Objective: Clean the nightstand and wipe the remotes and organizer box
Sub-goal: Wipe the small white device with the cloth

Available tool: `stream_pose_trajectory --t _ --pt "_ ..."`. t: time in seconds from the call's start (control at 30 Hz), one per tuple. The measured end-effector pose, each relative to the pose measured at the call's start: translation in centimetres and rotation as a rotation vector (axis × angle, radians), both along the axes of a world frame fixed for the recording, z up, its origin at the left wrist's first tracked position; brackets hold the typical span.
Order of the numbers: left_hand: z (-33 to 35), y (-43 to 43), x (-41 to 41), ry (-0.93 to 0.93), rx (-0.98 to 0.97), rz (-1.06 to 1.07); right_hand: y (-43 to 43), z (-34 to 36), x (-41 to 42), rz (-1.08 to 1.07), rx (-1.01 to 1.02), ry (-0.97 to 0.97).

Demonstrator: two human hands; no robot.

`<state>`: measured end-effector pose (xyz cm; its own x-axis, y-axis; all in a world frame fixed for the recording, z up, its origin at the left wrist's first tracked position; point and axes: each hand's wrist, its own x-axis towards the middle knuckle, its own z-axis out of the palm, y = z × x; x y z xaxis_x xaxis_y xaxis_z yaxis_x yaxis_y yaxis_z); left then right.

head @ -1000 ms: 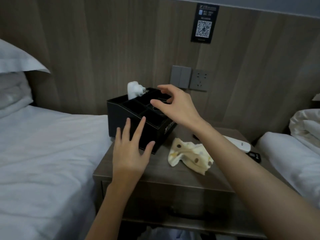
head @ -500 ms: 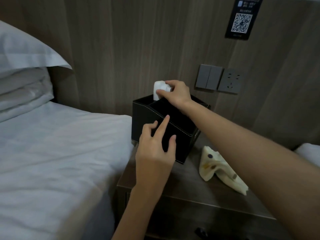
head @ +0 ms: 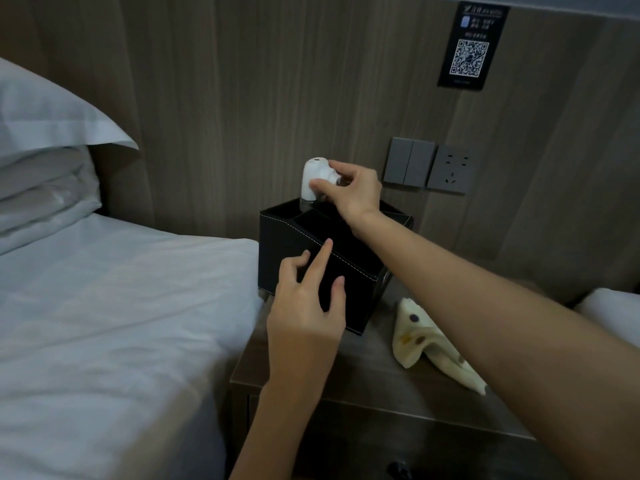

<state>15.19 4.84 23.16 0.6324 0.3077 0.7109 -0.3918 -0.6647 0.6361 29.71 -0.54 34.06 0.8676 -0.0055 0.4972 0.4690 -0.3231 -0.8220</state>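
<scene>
A white bed (head: pixel 104 323) is lying to the left of the organizer box (head: pixel 273 244), with stacked pillows (head: pixel 45 133) sitting further left against the wood-panelled wall. The box, black with pale stitching and open compartments, is standing at the rear left corner of the worktop (head: pixel 363 375) (the nightstand's top), its left side just beside the mattress edge.

The left hand (head: pixel 304 313) is lying against the box's front wall, its fingers spread and straight, the index finger reaching up to the stitched rim. The right hand (head: pixel 356 192) is reaching over the box's top and pinching a white device (head: pixel 311 174) between thumb and fingertips. The device is standing upright over the box's rear left compartment, its clear lower end sitting level with the rim; whether it is touching the box cannot be told.

A pale dotted cloth (head: pixel 426 344) is lying crumpled on the worktop to the right of the box, apart from it. Grey switches (head: pixel 410 167) and a socket (head: pixel 452 173) are showing on the wall above and right of the box, with a black QR sign (head: pixel 471 46) higher up.
</scene>
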Motion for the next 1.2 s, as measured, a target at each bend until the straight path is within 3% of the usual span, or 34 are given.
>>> stream_pose_trajectory --t 0.17,0.37,0.6,0.73,0.87,1.0,1.2 --pt "0.1 0.0 0.1 0.014 -0.005 0.008 -0.2 3.0 0.0 0.022 0.219 -0.013" --pt "1.0 -0.2 -0.4 0.062 -0.005 0.005 -3.4 4.1 -2.6 0.133 0.207 -0.004" --pt "2.6 -3.2 -2.7 -0.014 -0.091 -0.124 -10.6 2.8 -10.1 0.246 0.172 0.049" --pt "2.6 -5.2 -3.9 -0.070 -0.219 -0.360 -14.2 1.2 -13.9 0.314 0.152 0.133" --pt "3.4 -6.7 -5.4 0.046 -0.463 -0.673 -17.0 -0.8 -16.3 0.397 0.110 0.197" --pt "3.5 -7.4 -6.0 0.187 -0.385 -0.852 -19.3 -2.8 -17.5 0.426 0.088 0.220" --pt "3.0 -7.2 -6.4 0.320 -0.341 -0.906 -20.5 -5.0 -17.2 0.476 0.205 0.266"
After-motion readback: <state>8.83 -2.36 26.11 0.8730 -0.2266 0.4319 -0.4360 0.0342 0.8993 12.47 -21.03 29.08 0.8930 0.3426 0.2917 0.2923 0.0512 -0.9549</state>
